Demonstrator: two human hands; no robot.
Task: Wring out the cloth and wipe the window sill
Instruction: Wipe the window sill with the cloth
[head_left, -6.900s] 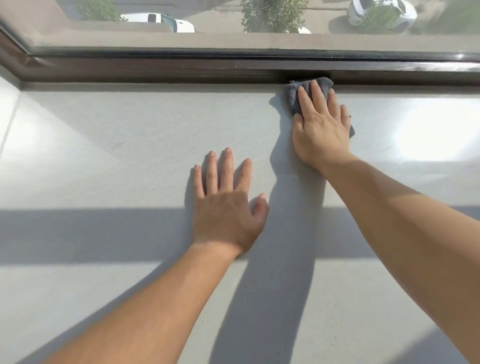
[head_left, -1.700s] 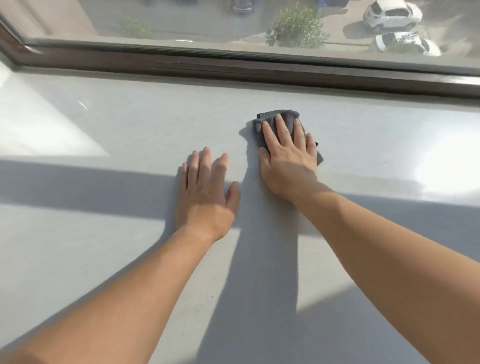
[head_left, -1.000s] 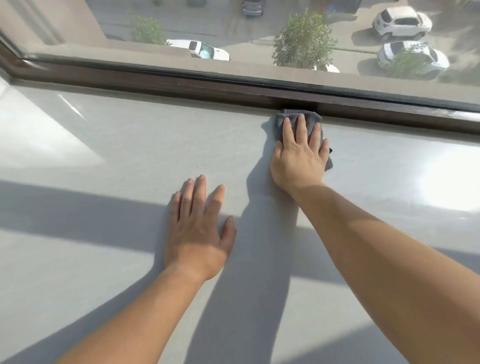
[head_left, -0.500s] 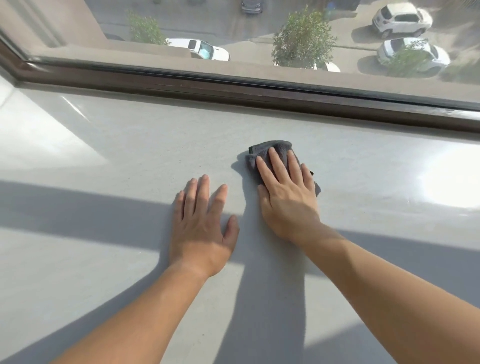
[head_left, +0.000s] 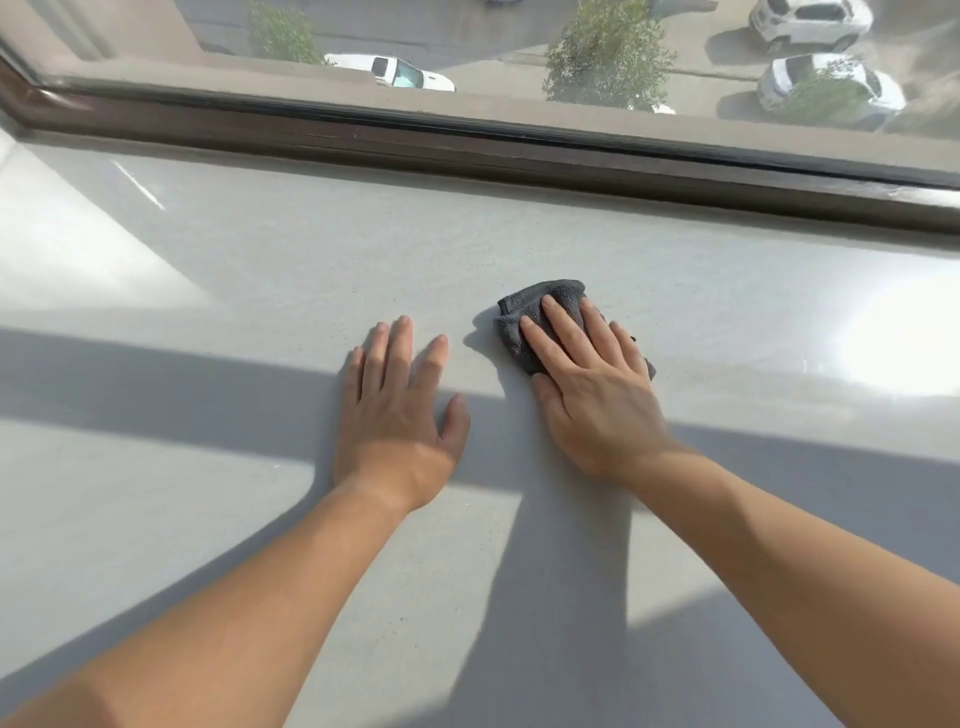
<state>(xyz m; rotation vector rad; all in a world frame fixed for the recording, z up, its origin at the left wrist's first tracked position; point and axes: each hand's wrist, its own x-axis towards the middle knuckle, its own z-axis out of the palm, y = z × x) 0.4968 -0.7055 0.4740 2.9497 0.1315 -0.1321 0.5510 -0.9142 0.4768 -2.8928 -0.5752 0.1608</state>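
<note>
The right hand (head_left: 597, 384) presses flat, straight fingers on the folded dark grey microfibre cloth (head_left: 524, 322) mid-way across the pale grey stone window sill (head_left: 260, 270); the left hand (head_left: 397, 415) rests flat, holding nothing. Even pressure and overlapping strokes would serve best.

No text, label, brand, number or sign can be read. Nothing is printed on the cloth (head_left: 524, 312), the window sill (head_left: 311, 249) or the window frame (head_left: 467, 150). The cars (head_left: 395, 73) seen through the glass are too small and blurred for any plate or badge to be made out.
</note>
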